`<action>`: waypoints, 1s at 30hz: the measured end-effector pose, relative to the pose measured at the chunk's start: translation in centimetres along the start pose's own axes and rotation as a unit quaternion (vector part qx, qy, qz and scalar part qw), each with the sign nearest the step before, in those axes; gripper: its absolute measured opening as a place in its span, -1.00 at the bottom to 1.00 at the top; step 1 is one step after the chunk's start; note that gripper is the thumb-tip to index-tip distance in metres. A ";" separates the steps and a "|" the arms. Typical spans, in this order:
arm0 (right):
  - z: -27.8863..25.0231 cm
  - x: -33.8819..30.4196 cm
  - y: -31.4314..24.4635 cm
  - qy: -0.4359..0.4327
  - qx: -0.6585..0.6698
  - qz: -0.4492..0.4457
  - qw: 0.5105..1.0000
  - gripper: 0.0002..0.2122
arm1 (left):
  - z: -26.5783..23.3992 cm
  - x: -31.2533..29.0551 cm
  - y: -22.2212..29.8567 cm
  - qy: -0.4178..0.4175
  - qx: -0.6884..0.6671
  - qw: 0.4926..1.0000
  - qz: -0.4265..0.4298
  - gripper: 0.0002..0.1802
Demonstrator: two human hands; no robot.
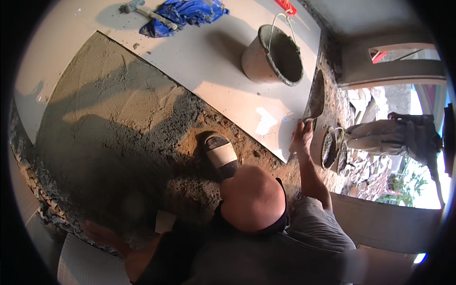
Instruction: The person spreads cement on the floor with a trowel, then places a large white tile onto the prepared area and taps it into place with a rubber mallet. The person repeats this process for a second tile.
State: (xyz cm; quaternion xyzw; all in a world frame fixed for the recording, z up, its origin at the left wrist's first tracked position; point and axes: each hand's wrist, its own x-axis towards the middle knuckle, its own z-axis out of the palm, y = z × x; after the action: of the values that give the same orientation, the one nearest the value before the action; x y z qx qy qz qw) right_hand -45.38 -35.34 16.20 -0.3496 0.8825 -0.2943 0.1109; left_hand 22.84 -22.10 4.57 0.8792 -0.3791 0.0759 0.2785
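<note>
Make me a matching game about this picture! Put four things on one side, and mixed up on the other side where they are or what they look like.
Things:
1. trowel
2. bucket on the pale slab
3. crumpled sheet
4. sandal

Places and looks:
A. bright blue
B. on the brown ground, with a pale strap
C. in the right hand
D. round-rimmed and grey inside

Right pairs: 1-C, 2-D, 3-A, 4-B.

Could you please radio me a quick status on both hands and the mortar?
Right hand grips trowel. Left hand shadowed, grip unclear. Mortar spread out, partly rough. Sandal close to its rough edge.
</note>
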 end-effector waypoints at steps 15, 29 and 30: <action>8.7 -1.4 -1.3 -0.478 -0.096 -0.130 0.863 -0.60 | -2.0 -2.7 11.7 -0.120 -0.372 0.895 -0.215 -0.56; 21.1 -44.2 -25.0 -0.619 0.210 -0.747 0.126 -0.40 | -13.5 -6.1 12.4 0.209 -0.792 0.418 -0.393 0.11; 21.8 -43.8 -22.5 -0.603 0.122 -0.777 0.135 -0.44 | -15.6 -9.3 11.3 0.203 -0.699 0.538 -0.425 0.12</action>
State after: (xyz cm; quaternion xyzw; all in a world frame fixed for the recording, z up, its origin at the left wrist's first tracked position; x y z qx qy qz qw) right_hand 7.79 -28.17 11.71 -0.8965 -0.2553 -0.0227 0.3613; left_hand 9.49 -14.01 19.27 0.4245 0.1733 -0.1636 0.8735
